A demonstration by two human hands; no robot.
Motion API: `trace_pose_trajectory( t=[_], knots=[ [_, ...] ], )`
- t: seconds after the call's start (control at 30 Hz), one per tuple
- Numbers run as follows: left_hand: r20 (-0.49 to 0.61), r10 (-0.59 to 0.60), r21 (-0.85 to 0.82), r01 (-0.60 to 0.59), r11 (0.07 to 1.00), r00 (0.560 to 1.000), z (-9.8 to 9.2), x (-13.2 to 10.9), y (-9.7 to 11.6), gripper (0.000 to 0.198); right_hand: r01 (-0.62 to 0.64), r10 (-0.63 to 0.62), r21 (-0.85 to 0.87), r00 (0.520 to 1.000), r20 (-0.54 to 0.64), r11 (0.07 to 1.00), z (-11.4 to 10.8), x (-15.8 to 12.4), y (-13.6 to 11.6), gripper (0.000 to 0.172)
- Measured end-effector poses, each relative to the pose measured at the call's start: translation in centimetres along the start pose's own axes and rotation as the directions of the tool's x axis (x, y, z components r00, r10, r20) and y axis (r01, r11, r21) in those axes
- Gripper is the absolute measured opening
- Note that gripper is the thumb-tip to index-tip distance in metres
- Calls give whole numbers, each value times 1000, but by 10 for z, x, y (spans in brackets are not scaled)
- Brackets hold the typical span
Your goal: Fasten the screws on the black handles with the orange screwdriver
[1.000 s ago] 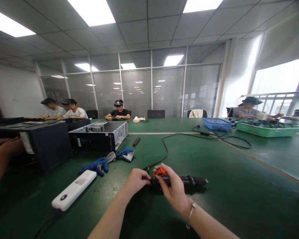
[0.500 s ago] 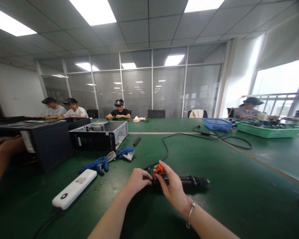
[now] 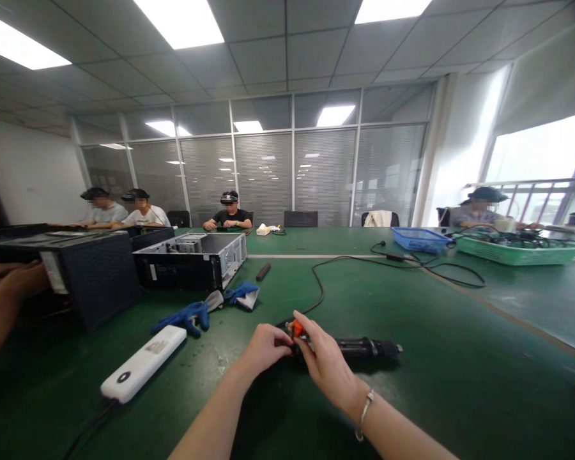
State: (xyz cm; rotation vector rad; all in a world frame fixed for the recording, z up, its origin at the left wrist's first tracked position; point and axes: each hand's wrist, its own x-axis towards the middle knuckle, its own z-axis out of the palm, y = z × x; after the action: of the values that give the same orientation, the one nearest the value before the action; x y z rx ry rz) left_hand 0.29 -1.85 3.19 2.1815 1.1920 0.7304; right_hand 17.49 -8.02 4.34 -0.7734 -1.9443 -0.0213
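A black electric screwdriver [image 3: 364, 349] lies on the green table in front of me, its metal tip to the right. A black cord runs away from its left end. My left hand [image 3: 264, 346] is closed in a pinch at that left end. My right hand [image 3: 328, 361], with a bracelet on the wrist, reaches over the tool's body. Its thumb and fingers are closed on a small orange piece [image 3: 297, 328], whose kind I cannot make out. The two hands' fingertips almost meet, and they hide the left part of the screwdriver.
On my left lie a white power bank-like block [image 3: 144, 364] with a cord and blue work gloves [image 3: 191, 318]. Behind them stand an open computer case [image 3: 186, 268] and a dark case [image 3: 100, 275] with a co-worker's hands. Blue [image 3: 419, 240] and green baskets [image 3: 512, 250] stand far right.
My right hand has moved a little left with the orange piece, bringing it closer to my left fingertips. My left hand and the electric screwdriver have stayed in place.
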Motion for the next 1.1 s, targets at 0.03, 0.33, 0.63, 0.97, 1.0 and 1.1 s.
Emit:
trace_pose_trajectory(
  t=[0.03, 0.33, 0.63, 0.97, 1.0, 1.1],
  knots=[
    [-1, 3, 10, -3, 1000, 1000, 0, 0, 0, 17, -6, 6, -16, 1000, -8, 1000, 0, 0, 1, 50],
    [-1, 9, 33, -9, 999, 1000, 1, 1, -3, 15, 12, -12, 11, 1000, 27, 1000, 0, 3, -4, 48],
    [-32, 42, 80, -39, 996, 999, 3, 3, -7, 13, -11, 15, -84, 999, 46, 996, 0, 6, -6, 40],
    [-17, 38, 96, -36, 995, 999, 2, 3, -5, 14, -10, 14, -100, 999, 35, 995, 2, 2, -3, 40],
    [-13, 36, 86, -34, 996, 999, 1, 2, -4, 13, -11, 14, -81, 999, 45, 997, 3, 2, -3, 42],
    [-14, 37, 85, -36, 996, 999, 1, 2, -3, 13, -10, 11, -23, 998, 61, 1000, 3, 2, -4, 47]
  ],
)
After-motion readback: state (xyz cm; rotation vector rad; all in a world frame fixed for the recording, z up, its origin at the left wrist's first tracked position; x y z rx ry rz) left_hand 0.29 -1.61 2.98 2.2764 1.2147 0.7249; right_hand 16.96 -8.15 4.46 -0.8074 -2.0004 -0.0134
